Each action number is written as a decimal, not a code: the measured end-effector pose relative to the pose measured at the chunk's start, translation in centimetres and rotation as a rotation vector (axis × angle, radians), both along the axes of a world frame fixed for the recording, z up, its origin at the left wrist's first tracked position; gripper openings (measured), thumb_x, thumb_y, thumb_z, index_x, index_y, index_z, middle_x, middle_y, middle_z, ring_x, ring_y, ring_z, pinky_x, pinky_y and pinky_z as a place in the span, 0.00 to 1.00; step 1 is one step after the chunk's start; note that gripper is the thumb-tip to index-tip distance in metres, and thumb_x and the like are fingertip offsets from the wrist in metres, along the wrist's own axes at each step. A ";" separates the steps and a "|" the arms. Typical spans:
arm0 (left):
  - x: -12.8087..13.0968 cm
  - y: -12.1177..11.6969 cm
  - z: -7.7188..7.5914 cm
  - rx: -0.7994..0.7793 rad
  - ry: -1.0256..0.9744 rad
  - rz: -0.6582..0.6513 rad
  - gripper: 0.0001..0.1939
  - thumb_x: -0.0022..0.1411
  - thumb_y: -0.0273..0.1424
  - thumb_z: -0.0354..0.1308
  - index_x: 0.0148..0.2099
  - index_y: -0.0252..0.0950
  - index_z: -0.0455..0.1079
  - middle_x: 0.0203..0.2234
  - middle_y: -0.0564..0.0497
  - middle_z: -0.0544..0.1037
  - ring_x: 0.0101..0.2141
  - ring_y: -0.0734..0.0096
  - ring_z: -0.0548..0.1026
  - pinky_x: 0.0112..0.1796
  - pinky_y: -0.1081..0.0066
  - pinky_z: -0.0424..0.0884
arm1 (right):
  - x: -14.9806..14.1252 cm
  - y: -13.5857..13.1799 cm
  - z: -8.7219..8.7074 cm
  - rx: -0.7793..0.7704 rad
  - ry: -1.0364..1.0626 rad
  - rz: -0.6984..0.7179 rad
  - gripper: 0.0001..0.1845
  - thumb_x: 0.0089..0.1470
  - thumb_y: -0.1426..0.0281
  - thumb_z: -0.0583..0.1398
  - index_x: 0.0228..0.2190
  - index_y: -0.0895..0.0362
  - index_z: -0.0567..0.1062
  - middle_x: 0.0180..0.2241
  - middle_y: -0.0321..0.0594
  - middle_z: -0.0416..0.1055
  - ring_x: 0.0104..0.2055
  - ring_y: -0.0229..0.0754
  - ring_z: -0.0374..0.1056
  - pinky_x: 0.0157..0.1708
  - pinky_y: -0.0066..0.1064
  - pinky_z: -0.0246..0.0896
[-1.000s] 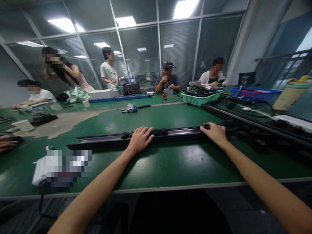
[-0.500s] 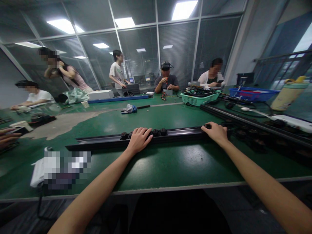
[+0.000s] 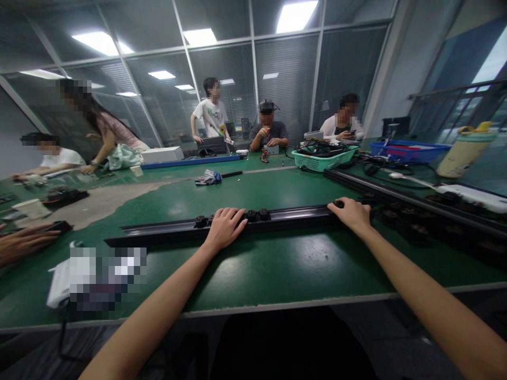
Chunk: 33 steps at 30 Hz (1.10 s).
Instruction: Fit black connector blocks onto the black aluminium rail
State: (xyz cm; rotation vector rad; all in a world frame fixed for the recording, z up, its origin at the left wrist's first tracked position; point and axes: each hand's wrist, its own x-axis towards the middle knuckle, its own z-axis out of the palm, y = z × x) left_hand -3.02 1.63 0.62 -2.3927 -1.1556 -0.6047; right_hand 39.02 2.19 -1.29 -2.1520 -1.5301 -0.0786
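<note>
A long black channel rail point(image 3: 301, 212) lies across the green table in front of me. Several round black parts point(image 3: 263, 214) sit in its groove, on either side of my left hand point(image 3: 226, 226). That hand is draped over the rail, with its fingers curled across the far side and its thumb on the near side; what lies under the palm is hidden. At the rail's right end, my right hand point(image 3: 353, 214) pinches a small round black part point(image 3: 338, 203) between thumb and fingers, in or just above the groove.
More round black parts point(image 3: 420, 224) lie at the right beside a second long rail point(image 3: 380, 191). Behind are a green basket point(image 3: 327, 161) of cables, a blue basket point(image 3: 412, 152) and a bottle point(image 3: 465, 153). A glove point(image 3: 208, 178) lies beyond. A co-worker's hand point(image 3: 27, 245) is at left.
Both my hands stay in place on the rail. At left, a co-worker's hand has come further in with a dark object. The standing person at the back has shifted right.
</note>
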 end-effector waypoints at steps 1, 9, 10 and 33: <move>0.0 0.0 0.0 0.002 0.001 0.001 0.22 0.72 0.42 0.41 0.60 0.39 0.66 0.49 0.44 0.74 0.50 0.58 0.68 0.53 0.57 0.61 | 0.0 0.0 0.0 -0.001 -0.002 -0.004 0.31 0.52 0.48 0.52 0.44 0.56 0.79 0.39 0.51 0.77 0.44 0.57 0.70 0.47 0.46 0.51; 0.0 0.0 0.1 0.002 0.010 0.003 0.22 0.72 0.42 0.41 0.60 0.38 0.66 0.49 0.44 0.74 0.50 0.58 0.68 0.53 0.57 0.61 | 0.5 0.2 -0.2 0.007 -0.008 -0.032 0.31 0.52 0.47 0.52 0.44 0.56 0.78 0.38 0.52 0.77 0.44 0.57 0.71 0.47 0.45 0.52; 0.0 0.0 0.1 0.002 0.009 0.001 0.22 0.72 0.42 0.41 0.60 0.38 0.66 0.49 0.44 0.74 0.50 0.58 0.68 0.53 0.57 0.61 | 0.7 0.2 -0.2 0.012 -0.006 -0.032 0.31 0.52 0.47 0.53 0.44 0.56 0.78 0.38 0.51 0.77 0.43 0.57 0.71 0.47 0.45 0.52; 0.0 0.0 0.1 -0.002 0.009 0.004 0.22 0.73 0.42 0.41 0.60 0.38 0.66 0.49 0.44 0.74 0.50 0.58 0.68 0.53 0.57 0.61 | 2.0 0.5 -0.5 0.018 0.031 -0.035 0.30 0.53 0.47 0.52 0.43 0.55 0.77 0.39 0.49 0.77 0.44 0.55 0.71 0.47 0.42 0.54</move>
